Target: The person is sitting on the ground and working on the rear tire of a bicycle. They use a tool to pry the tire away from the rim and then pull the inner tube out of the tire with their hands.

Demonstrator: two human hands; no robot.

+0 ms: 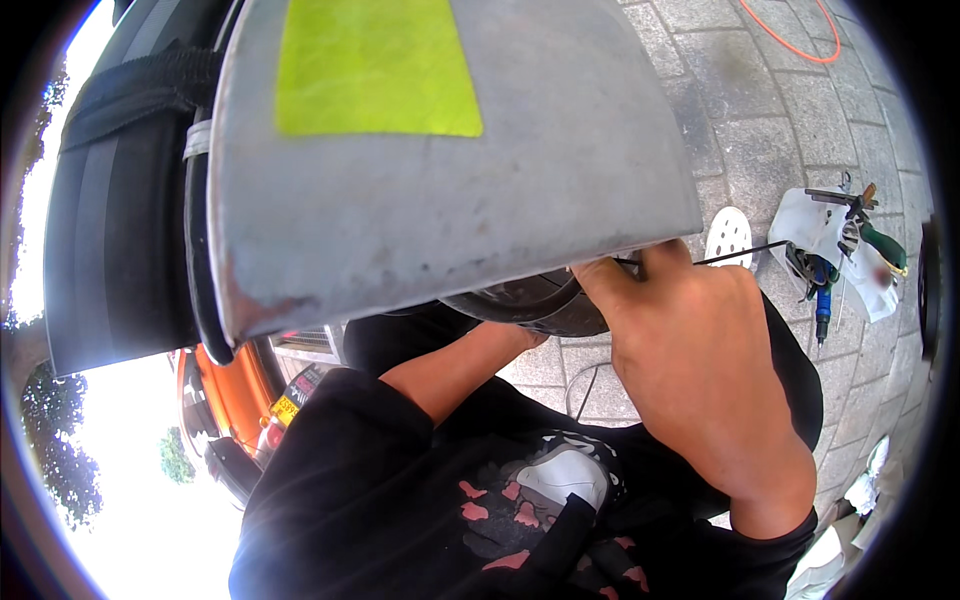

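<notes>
The broad grey metal panel with worn edges (540,190) stood across the upper view, a yellow-green rectangular sticker (375,75) on its face, and its long lower edge climbed from the left toward the right. Under that edge showed the black rubber tyre (578,316), mostly hidden, its visible curve just to the left of the bare right hand's (690,325) fingers. That hand was the nearer one to the panel's right-hand corner: its thumb and fingers were bent, only a narrow gap between them, and reached up to the lower edge, where their tips passed out of sight, so whether they gripped anything could not be told. A thin black rod or cable (745,253) ran sideways just beyond the knuckles toward the blue-handled tool (823,305) and green-handled tool (883,247) on the grey paving (745,85). The bare left hand (522,336) lay lower and farther left, against or just behind the tyre's underside; its fingers were hidden, their spread and hold impossible to tell.
</notes>
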